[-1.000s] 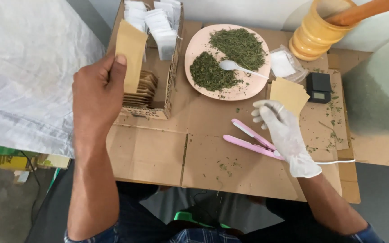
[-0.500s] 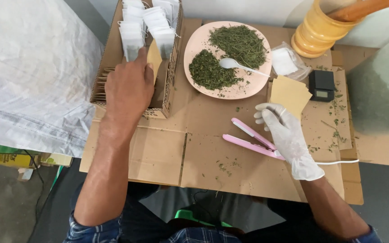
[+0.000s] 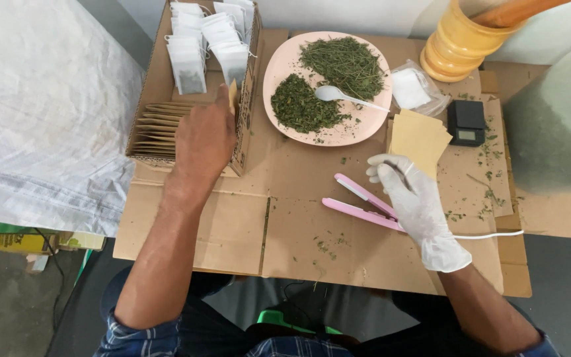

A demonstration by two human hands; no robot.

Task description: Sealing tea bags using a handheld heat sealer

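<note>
1. Pink heat-sealing tongs lie on the cardboard sheet nearest the body. Long axis runs from 10 o'clock to 4 o'clock, with the blades open toward 10 and the white cord trailing off at 3.
2. Gloved right hand rests over the hinge end of the tongs. Fingers are loosely spread and grasp nothing that I can see; whether the palm presses the handle cannot be told.
3. Tan paper sachets sit stacked just beyond the right fingertips, at 12 o'clock from that hand.
4. Bare left hand is inside the cardboard box, thumb and fingers pinching one tan envelope by its lower part. The envelope stands upright, long axis pointing to 12 o'clock, against the box's right wall.
5. More envelopes lie filed at 9 o'clock from the left hand; white tea bags stand at 11.
6. Pink plate of dried herb lies at 1 o'clock from the left hand, which is the nearer hand to the box.
</note>
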